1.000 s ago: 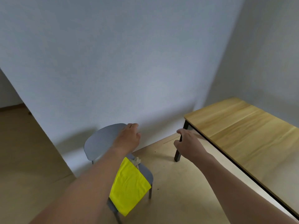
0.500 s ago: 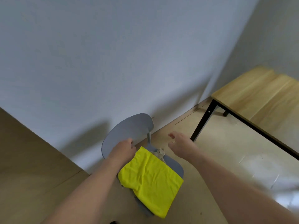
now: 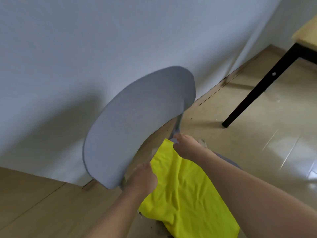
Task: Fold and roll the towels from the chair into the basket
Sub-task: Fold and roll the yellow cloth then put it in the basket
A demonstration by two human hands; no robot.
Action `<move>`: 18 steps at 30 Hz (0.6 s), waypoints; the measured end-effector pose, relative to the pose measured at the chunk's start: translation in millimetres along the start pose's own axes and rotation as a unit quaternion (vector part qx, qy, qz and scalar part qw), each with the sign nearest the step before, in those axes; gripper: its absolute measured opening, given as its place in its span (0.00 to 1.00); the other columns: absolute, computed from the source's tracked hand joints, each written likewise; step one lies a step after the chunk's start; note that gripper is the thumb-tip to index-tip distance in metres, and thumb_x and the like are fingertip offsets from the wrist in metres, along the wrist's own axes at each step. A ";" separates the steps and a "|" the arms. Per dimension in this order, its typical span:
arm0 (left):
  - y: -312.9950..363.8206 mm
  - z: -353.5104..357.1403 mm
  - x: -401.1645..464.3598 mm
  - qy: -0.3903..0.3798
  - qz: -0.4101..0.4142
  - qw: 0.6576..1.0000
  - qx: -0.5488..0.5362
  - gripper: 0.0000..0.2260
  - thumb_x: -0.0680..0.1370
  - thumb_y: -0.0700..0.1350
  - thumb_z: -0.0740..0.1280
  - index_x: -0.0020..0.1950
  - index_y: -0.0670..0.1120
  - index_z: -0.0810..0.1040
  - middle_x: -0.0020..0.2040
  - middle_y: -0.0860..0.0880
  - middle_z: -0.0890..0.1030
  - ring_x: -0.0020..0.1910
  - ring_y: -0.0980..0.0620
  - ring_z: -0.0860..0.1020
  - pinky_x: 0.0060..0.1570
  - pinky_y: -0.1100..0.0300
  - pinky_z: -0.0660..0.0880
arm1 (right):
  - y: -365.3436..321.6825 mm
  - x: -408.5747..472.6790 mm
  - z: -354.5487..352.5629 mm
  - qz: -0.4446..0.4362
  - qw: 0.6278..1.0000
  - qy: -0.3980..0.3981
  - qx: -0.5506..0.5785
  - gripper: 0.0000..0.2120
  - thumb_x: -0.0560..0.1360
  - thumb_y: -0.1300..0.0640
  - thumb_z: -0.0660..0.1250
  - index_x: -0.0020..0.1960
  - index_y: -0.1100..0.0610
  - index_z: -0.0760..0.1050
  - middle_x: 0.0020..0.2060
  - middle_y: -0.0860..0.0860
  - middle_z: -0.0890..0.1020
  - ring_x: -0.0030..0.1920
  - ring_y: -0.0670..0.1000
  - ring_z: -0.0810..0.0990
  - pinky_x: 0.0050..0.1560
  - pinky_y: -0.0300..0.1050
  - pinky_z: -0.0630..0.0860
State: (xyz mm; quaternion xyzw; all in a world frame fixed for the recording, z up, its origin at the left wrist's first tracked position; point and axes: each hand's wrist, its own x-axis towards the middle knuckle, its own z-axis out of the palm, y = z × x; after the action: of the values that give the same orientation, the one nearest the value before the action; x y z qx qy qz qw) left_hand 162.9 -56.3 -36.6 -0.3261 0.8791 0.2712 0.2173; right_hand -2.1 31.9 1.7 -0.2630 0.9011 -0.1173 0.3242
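- Head camera, looking steeply down: a grey chair [image 3: 137,121] stands against a pale blue-grey wall [image 3: 85,40], its wide curved backrest filling the middle of the picture and slightly blurred.
- A bright yellow towel [image 3: 185,189] lies spread over the chair seat, wrinkled, with its lower end hanging past the front edge of the seat toward the bottom of the frame.
- The left hand [image 3: 142,179] sits at the towel's left edge, just below the backrest. Its fingers curl over the cloth there and appear to pinch that edge, though the fingertips are partly hidden.
- The right hand [image 3: 187,146] is at the towel's upper far corner, beside the grey post that carries the backrest. Its fingers are closed on that corner of the cloth.
- Both bare forearms reach in from the bottom of the frame, the right one crossing over the right side of the towel.
- A little beige cloth [image 3: 203,142] shows behind the right hand on the seat; what it is cannot be told.
- The floor [image 3: 257,143] is light wood-look board, glossy with streaks of reflected light at the right.
- At the upper right, a black table leg [image 3: 257,90] slants down to the floor, well apart from the chair, with a corner of a light wooden table top [image 3: 307,36] above it.
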 end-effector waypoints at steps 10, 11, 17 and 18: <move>-24.8 53.1 37.7 0.155 0.002 0.987 0.047 0.13 0.77 0.55 0.63 0.53 0.46 0.70 0.57 0.46 0.77 0.59 0.42 0.74 0.51 0.51 0.69 | 18.4 81.0 86.7 -0.014 0.986 0.157 -0.063 0.16 0.77 0.53 0.57 0.63 0.51 0.73 0.60 0.55 0.69 0.63 0.60 0.66 0.64 0.56 0.61; -27.3 53.3 39.2 0.146 0.001 0.989 0.030 0.14 0.77 0.55 0.64 0.52 0.46 0.71 0.56 0.45 0.78 0.58 0.41 0.75 0.49 0.51 0.70 | 16.9 78.4 88.3 -0.028 0.983 0.172 -0.048 0.15 0.77 0.54 0.58 0.62 0.50 0.74 0.59 0.54 0.71 0.62 0.60 0.68 0.63 0.56 0.62; -35.5 45.0 21.5 0.126 0.079 0.986 -0.081 0.08 0.75 0.47 0.63 0.50 0.45 0.71 0.40 0.51 0.72 0.42 0.48 0.72 0.38 0.55 0.67 | 24.2 10.9 65.8 -0.089 0.944 0.315 0.051 0.11 0.78 0.56 0.61 0.54 0.57 0.81 0.51 0.54 0.79 0.52 0.56 0.77 0.51 0.48 0.72; -36.5 42.7 10.6 0.123 0.101 0.982 -0.101 0.06 0.76 0.46 0.63 0.49 0.47 0.68 0.40 0.51 0.71 0.41 0.49 0.71 0.39 0.55 0.68 | 24.9 -8.1 58.6 -0.091 0.937 0.332 0.063 0.11 0.78 0.58 0.61 0.54 0.58 0.81 0.50 0.55 0.79 0.51 0.56 0.77 0.50 0.47 0.73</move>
State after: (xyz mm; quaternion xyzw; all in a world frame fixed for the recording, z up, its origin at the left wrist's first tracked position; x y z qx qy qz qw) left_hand 189.5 -58.1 -87.1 -0.2866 0.8956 0.3373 0.0448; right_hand 31.1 54.8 -48.2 -0.2688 0.9206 -0.2831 0.0100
